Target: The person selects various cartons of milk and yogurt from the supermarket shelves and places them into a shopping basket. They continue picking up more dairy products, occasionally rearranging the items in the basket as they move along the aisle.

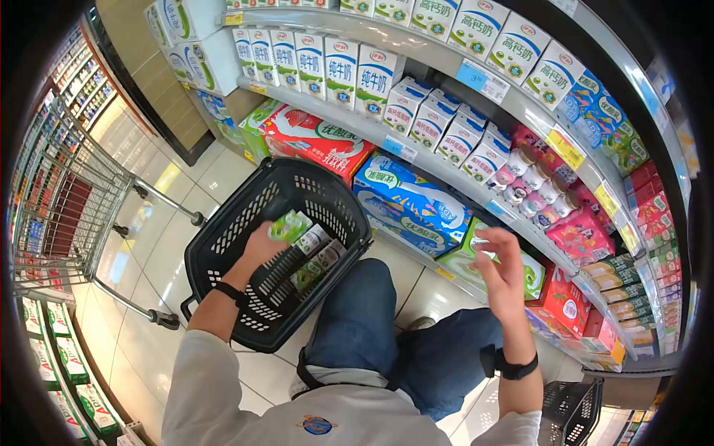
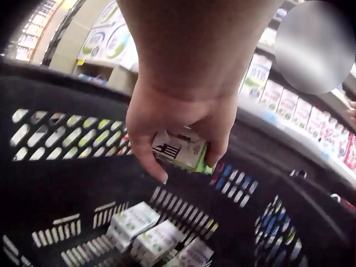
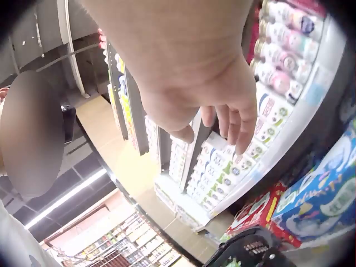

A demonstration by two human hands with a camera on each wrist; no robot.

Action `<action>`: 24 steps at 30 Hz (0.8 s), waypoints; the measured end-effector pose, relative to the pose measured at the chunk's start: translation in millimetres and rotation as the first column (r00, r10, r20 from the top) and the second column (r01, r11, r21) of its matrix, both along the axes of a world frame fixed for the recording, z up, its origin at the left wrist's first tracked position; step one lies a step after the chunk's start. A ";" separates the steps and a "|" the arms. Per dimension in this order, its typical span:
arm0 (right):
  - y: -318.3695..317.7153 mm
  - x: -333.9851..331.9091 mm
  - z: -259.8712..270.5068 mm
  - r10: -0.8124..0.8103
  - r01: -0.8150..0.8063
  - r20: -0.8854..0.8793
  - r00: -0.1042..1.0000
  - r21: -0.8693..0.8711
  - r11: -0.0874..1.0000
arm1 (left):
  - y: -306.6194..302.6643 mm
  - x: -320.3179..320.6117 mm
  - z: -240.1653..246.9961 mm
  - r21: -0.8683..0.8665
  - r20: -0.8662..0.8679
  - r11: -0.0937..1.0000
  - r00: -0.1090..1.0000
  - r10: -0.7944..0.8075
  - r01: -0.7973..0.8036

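Inside the black basket (image 1: 279,165), my left hand (image 1: 260,247) grips a small green and white carton (image 1: 291,225). The left wrist view shows my left hand (image 2: 181,119) around that carton (image 2: 179,149), held above several white cartons (image 2: 135,219) on the basket's bottom. In the head view, white cartons (image 1: 312,239) lie beside the held one. My right hand (image 1: 503,275) is raised in front of the lower shelf, fingers loosely bent, holding nothing. In the right wrist view my right hand (image 3: 194,83) hangs empty before shelved cartons (image 3: 219,169).
Milk cartons (image 1: 340,70) line the shelves, with small bottles (image 1: 532,186) further right. Blue (image 1: 409,204) and red boxes (image 1: 316,141) stand low beside the basket. A metal cart (image 1: 67,215) is at the left, another black basket (image 1: 573,409) at lower right.
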State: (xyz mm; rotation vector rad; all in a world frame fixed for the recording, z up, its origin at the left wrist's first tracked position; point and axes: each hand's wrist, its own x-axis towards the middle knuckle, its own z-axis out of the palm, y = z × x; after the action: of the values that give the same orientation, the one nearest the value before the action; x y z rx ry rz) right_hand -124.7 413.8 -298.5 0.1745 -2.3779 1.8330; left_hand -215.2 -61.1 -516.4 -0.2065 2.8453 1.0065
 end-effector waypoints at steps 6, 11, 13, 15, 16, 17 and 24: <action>64.9 50.5 4.7 -0.232 0.232 -0.013 0.973 -0.033 0.972 | -73.1 -2.0 -203.6 -0.263 0.119 0.914 0.951 -0.286 0.308; 109.7 90.3 7.1 -0.390 0.389 -0.005 0.921 -0.051 0.920 | -67.5 -6.9 -198.9 -0.270 0.400 0.895 0.887 -0.232 0.356; 117.0 95.9 15.4 -0.419 0.420 -0.037 0.907 -0.002 0.908 | -49.6 -17.1 -178.8 -0.150 0.535 0.881 0.786 -0.309 0.448; 124.9 101.6 24.0 -0.448 0.450 -0.064 0.892 0.009 0.893 | -28.9 -40.3 -201.4 -0.277 0.781 0.817 0.614 -0.115 0.505; 132.7 106.1 24.6 -0.464 0.468 -0.082 0.882 0.043 0.883 | -25.4 -40.7 -203.6 -0.288 0.776 0.806 0.619 -0.119 0.516; 139.3 109.1 26.7 -0.476 0.483 -0.098 0.874 0.076 0.872 | -24.1 -42.4 -204.1 -0.279 0.746 0.819 0.650 -0.143 0.501; 188.7 116.4 84.2 -0.490 0.625 -0.390 0.780 0.431 0.651 | 19.2 -47.0 -133.8 -0.167 0.657 0.917 0.734 -0.172 0.363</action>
State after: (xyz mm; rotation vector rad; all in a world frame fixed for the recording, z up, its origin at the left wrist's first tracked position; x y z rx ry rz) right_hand -8.4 602.5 -214.4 -0.2630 -2.3340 0.7821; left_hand -262.1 -41.9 -650.2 -0.1150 2.2758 0.3528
